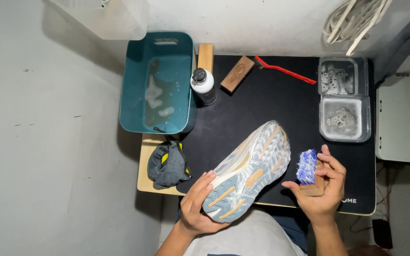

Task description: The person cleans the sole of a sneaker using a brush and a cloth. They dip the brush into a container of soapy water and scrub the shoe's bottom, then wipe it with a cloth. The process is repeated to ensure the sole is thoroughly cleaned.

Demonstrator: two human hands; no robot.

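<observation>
Wet, soapy rubber shoe sole (250,170); wooden brush (309,173); matt black mat (262,99); crumpled cloth (168,165).

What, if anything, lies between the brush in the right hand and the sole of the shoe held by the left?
Nothing visible: only bare black mat separates the brush in the right hand from the shoe sole.

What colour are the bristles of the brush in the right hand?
The bristles are blue and white, seen in the head view.

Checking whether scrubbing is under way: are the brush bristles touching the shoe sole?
Apart. The head view shows dark mat between the brush in the right hand and the shoe.
</observation>
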